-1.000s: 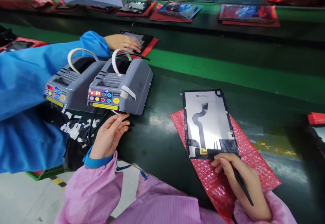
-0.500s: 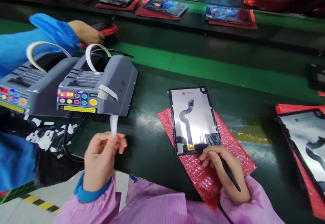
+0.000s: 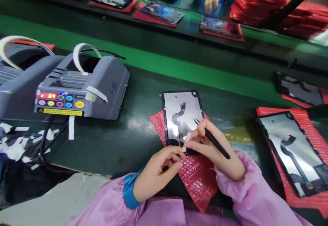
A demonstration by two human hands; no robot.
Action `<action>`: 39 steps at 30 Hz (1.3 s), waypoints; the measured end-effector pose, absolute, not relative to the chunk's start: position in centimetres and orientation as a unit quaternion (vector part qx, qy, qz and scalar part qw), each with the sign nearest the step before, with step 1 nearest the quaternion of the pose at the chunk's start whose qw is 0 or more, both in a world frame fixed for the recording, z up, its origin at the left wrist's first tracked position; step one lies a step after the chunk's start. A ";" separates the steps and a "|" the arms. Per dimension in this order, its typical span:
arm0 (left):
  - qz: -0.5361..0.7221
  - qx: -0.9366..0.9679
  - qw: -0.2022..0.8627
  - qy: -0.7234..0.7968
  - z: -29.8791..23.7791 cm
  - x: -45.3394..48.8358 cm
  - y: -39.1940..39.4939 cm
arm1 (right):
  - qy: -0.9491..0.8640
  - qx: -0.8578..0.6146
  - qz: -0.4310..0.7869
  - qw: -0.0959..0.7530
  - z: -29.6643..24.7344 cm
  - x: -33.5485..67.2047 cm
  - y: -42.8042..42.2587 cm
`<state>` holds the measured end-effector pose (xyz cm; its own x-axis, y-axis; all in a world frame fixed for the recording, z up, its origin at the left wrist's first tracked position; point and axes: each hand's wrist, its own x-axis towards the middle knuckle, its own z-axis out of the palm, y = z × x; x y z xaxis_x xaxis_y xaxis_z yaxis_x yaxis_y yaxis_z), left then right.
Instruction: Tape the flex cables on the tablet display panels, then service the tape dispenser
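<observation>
From where I stand, the dark green bench (image 3: 140, 93) runs right across, with a grey tape dispenser (image 3: 106, 87) over on the person's left, its red display lit. Nearer the middle, some red bubble wrap (image 3: 198, 181) lies slantwise beneath a flat silver-backed panel (image 3: 187, 115), which sits right in front of the person. The left hand (image 3: 156, 174) is half curled by the panel's near edge; I can't tell whether it grips anything. The right hand (image 3: 216, 157) holds black tweezers (image 3: 217, 144), tips slightly parted above the panel, and a small white strip (image 3: 188, 137) at its fingertips.
</observation>
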<state>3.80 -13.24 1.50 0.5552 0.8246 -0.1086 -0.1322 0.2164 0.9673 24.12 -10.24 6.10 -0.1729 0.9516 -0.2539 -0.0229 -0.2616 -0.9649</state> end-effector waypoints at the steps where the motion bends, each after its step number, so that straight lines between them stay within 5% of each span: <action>1: 0.333 0.499 0.735 0.318 1.3 3.8 -13.1 | -0.465 -0.516 0.593 0.408 6.2 24.2 -9.4; 6: 0.307 0.524 0.724 0.326 0.7 3.0 -12.1 | -0.494 -0.530 0.545 0.422 5.8 24.3 -5.9; 13: 0.256 0.815 0.351 0.383 1.5 1.2 -9.1 | -0.544 -0.522 0.553 0.355 3.8 23.0 -4.4; 19: 0.177 0.885 0.178 0.393 1.3 1.4 -7.1 | -0.540 -0.547 0.542 0.340 3.0 22.7 -4.3; 28: 0.091 0.898 0.127 0.412 1.1 1.8 -7.1 | -0.566 -0.588 0.466 0.341 1.2 22.2 -4.5; 39: 0.141 0.911 0.069 0.382 -0.1 1.5 -7.7 | -0.546 -0.704 0.274 0.363 2.4 24.5 -0.8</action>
<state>1.46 -7.69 -0.09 0.6681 0.7153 0.2047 0.6761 -0.6986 0.2343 24.46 -0.78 2.38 0.2542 0.9671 0.0097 0.5693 -0.1415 -0.8098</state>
